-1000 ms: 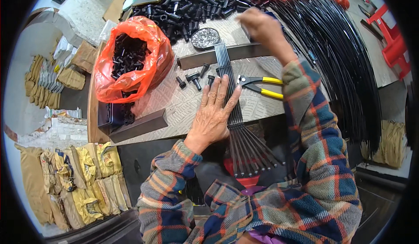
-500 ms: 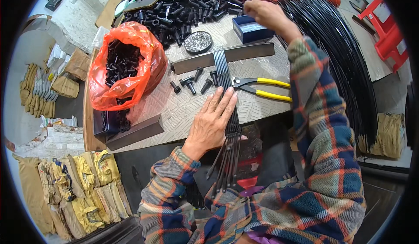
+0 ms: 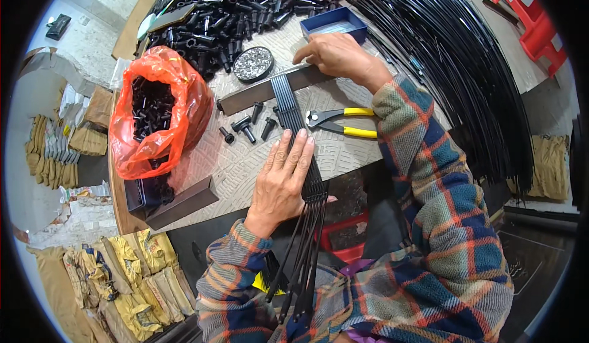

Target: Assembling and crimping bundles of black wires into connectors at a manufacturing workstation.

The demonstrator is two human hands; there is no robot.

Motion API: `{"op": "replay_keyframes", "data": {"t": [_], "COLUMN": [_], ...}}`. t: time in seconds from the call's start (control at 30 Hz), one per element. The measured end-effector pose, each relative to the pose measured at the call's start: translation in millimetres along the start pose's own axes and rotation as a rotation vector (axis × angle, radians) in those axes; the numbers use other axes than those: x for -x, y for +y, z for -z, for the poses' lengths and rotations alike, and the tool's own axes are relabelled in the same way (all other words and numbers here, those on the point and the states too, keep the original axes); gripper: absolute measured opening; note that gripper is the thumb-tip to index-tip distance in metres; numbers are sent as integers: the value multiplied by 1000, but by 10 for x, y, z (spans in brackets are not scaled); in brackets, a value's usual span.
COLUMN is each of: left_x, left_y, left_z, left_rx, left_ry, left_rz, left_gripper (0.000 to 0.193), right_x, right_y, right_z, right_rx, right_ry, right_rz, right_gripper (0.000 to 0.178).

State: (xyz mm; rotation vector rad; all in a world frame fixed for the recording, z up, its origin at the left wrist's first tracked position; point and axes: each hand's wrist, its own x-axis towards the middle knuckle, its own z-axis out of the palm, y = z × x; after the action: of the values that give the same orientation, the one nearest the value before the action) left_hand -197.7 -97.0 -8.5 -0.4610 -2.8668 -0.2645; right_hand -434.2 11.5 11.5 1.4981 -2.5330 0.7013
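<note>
My left hand (image 3: 279, 174) lies with straight fingers over a flat row of thin black cables (image 3: 314, 177); its thumb tip shows past the row's right side, under it. The cables cross a dark metal angle bar (image 3: 248, 97) at their far end, and their near ends fan out over my lap. At the bar's upper edge, just right of the cable ends, my right hand (image 3: 343, 61) has its fingertips pinched together; what they hold is too small to tell. Pincers with yellow handles (image 3: 359, 132) lie to the right of the row. Several black bolts (image 3: 243, 126) lie to its left.
An open blue box (image 3: 334, 27) and a round dish of silvery bits (image 3: 253, 64) stand beyond the bar. A red bag of black bolts (image 3: 193, 107) stands left, before a heap of black parts (image 3: 239, 12). Long black cables (image 3: 454, 55) fill the right side.
My right hand has come from over the blue box down to the bar's upper edge. My left hand stays on the cables. The view has shifted somewhat.
</note>
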Motion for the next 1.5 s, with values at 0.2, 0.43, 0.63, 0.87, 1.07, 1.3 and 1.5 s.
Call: {"op": "replay_keyframes", "data": {"t": [0.2,0.43,0.63,0.87,1.07,1.3,1.5], "left_x": [-11,-25,-32,-36,-40,-45,-26], "left_y": [-3,28,20,27,34,41,13], "left_z": [-10,13,-18,3,-2,-19,-13], "left_rx": [0,-3,-6,-3,-3,5,-17], "left_ry": [8,-6,-7,-28,-4,-11,-9], "left_rz": [-6,10,9,17,5,4,8], "left_gripper": [91,89,88,87,88,88,88], "right_x": [-31,-13,-32,-95,-142,-165,-143], "right_y": [-40,55,14,-46,-12,-30,-22], "right_z": [-29,-30,-103,-198,-286,-293,-187], "right_rx": [5,-9,4,85,75,54,43], "right_ry": [-4,9,41,109,196,125,232], "right_rz": [26,1,68,156,167,161,169], "right_gripper": [25,18,18,16,13,15,17]}}
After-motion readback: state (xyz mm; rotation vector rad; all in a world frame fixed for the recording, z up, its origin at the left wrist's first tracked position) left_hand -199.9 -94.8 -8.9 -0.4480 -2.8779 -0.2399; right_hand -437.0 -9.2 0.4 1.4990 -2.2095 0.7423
